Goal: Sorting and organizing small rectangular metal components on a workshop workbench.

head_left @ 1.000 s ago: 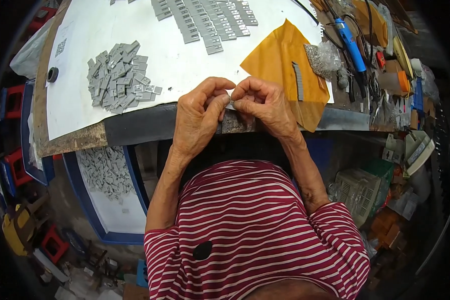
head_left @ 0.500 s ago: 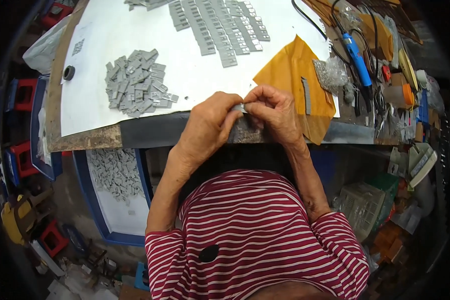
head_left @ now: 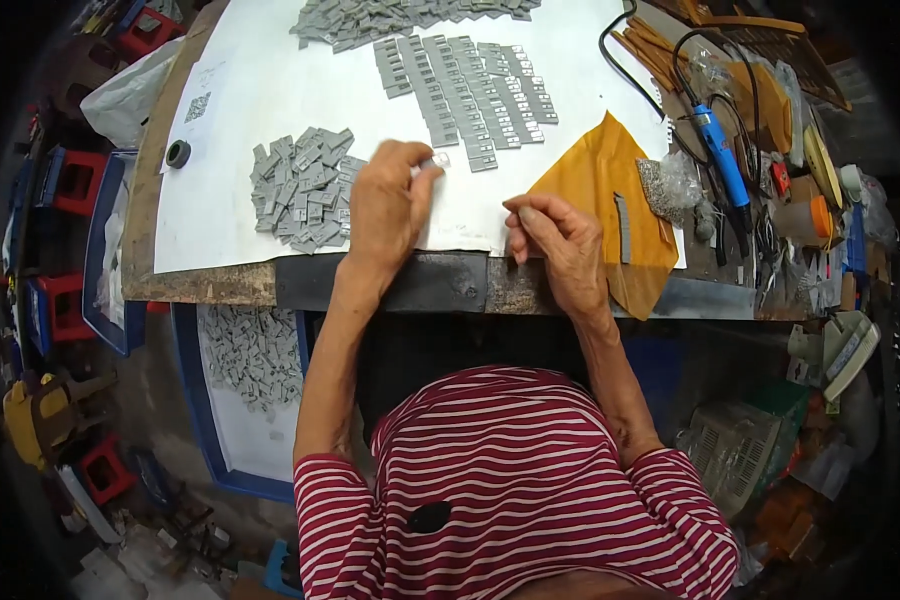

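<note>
My left hand (head_left: 390, 205) is over the white sheet, between the loose pile and the rows. Its thumb and fingertips pinch a small grey plate (head_left: 437, 161) with a shiny light patch. My right hand (head_left: 562, 240) hovers near the table's front edge, beside the brown paper (head_left: 592, 170). Thumb and index finger there are drawn together; whatever they may hold is too small to make out. A loose pile of grey plates (head_left: 305, 190) lies just left of my left hand. Beyond the hands, similar plates are laid out in slanting rows (head_left: 470, 105).
A larger heap of grey plates (head_left: 410, 18) lies at the back. On the brown paper rests a grey strip (head_left: 623, 228); right of it are a bubble-wrap bag (head_left: 672, 185) and a blue-handled corded tool (head_left: 720, 155). Below the table sits a blue tray (head_left: 205, 430) of grey pieces.
My hands, together at the table edge before, have parted. The left has gone forward with the grey plate, while the right has stayed near the edge. The whole view has shifted slightly.
</note>
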### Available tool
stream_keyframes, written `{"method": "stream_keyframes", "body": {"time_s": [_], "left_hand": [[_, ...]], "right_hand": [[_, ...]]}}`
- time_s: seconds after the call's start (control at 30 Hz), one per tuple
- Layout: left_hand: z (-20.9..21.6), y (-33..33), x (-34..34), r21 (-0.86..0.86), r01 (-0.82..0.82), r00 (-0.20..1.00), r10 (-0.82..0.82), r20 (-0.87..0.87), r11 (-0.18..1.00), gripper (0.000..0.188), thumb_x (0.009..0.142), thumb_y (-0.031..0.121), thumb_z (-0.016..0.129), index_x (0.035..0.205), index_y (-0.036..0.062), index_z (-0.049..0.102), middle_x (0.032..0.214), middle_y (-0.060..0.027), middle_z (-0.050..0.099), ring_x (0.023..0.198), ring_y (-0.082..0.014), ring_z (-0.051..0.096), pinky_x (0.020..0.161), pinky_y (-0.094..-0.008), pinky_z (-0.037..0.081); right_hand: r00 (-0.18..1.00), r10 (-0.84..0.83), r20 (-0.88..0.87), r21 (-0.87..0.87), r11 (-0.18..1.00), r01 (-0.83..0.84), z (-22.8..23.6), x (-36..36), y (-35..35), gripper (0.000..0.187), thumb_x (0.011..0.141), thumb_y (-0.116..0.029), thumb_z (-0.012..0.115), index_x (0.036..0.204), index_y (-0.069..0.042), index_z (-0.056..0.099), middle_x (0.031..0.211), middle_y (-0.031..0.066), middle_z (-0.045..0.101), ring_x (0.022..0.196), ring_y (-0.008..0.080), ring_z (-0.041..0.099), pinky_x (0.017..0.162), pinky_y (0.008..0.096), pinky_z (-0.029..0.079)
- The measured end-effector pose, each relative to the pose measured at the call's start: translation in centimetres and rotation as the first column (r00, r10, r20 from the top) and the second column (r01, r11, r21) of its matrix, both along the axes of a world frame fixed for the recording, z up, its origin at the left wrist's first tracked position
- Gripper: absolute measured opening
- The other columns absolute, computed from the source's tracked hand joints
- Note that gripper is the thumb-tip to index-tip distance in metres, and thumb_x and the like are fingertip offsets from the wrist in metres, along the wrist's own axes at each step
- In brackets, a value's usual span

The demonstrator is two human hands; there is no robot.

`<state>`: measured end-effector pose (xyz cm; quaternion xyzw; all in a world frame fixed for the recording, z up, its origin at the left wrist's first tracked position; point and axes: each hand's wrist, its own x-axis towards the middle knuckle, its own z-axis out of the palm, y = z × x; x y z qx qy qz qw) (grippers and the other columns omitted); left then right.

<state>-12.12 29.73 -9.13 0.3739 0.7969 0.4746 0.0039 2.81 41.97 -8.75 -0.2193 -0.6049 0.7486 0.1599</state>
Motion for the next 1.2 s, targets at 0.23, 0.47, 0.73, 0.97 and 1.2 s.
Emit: {"method": "stream_keyframes", "body": {"time_s": [0.23, 0.47, 0.73, 0.97, 1.2], "left_hand": [[-2.8, 2.4, -5.6, -0.155, -0.239, 0.945, 0.193, -0.263, 0.959, 0.013, 0.073, 0.015, 0.066, 0.082, 0.0062, 0.066, 0.085, -0.0087, 0.058, 0.087, -0.0256, 0.05, 0.077, -0.0381, 0.037], [-3.0, 3.6, -6.1, -0.291, -0.331, 0.922, 0.243, -0.302, 0.898, 0.016, 0.073, 0.017, 0.067, 0.086, 0.008, 0.068, 0.084, -0.0062, 0.06, 0.085, -0.0231, 0.05, 0.076, -0.0393, 0.035], [-3.3, 3.6, -6.9, -0.268, -0.344, 0.918, 0.263, -0.297, 0.9, 0.014, 0.072, 0.014, 0.066, 0.085, 0.0081, 0.067, 0.081, -0.0063, 0.061, 0.082, -0.0227, 0.052, 0.076, -0.0394, 0.034], [-3.3, 4.2, -7.9, -0.287, -0.341, 0.922, 0.26, -0.287, 0.895, 0.009, 0.071, 0.013, 0.065, 0.079, 0.0091, 0.065, 0.077, -0.0046, 0.061, 0.08, -0.0218, 0.054, 0.075, -0.0396, 0.033], [-3.2, 3.4, -7.7, -0.221, -0.4, 0.863, 0.285, -0.418, 0.889, 0.011, 0.073, 0.018, 0.062, 0.077, 0.0086, 0.065, 0.076, -0.0063, 0.064, 0.076, -0.023, 0.058, 0.073, -0.0395, 0.037]], "right_hand": [[0.999, 0.044, 0.021, 0.044, 0.998, -0.045, 0.0, 1.6, -0.1, 0.017, 0.087, -0.005, 0.05, 0.098, 0.006, 0.059, 0.08, 0.0073, 0.058, 0.063, 0.0074, 0.052, 0.054, 0.0188, 0.043], [0.997, 0.032, 0.066, 0.073, 0.997, -0.037, 0.8, 2.7, -0.2, 0.016, 0.086, -0.006, 0.052, 0.095, 0.004, 0.059, 0.067, 0.0025, 0.056, 0.056, 0.0051, 0.05, 0.051, 0.0173, 0.042], [0.994, 0.073, 0.084, 0.093, 0.992, -0.081, 1.3, 3.7, -0.4, 0.014, 0.086, -0.004, 0.052, 0.095, 0.003, 0.059, 0.065, 0.0012, 0.056, 0.055, 0.0041, 0.051, 0.049, 0.0164, 0.042], [0.991, 0.084, 0.105, 0.117, 0.988, -0.097, 1.1, 4.1, -0.6, 0.013, 0.085, -0.003, 0.053, 0.094, 0.003, 0.059, 0.064, 0.0011, 0.055, 0.054, 0.004, 0.051, 0.049, 0.0163, 0.042], [0.99, 0.075, 0.117, 0.096, 0.992, -0.086, 0.5, 4.3, -0.6, 0.013, 0.085, -0.003, 0.053, 0.094, 0.003, 0.06, 0.063, 0.0009, 0.055, 0.054, 0.0042, 0.05, 0.049, 0.0161, 0.042]]}}
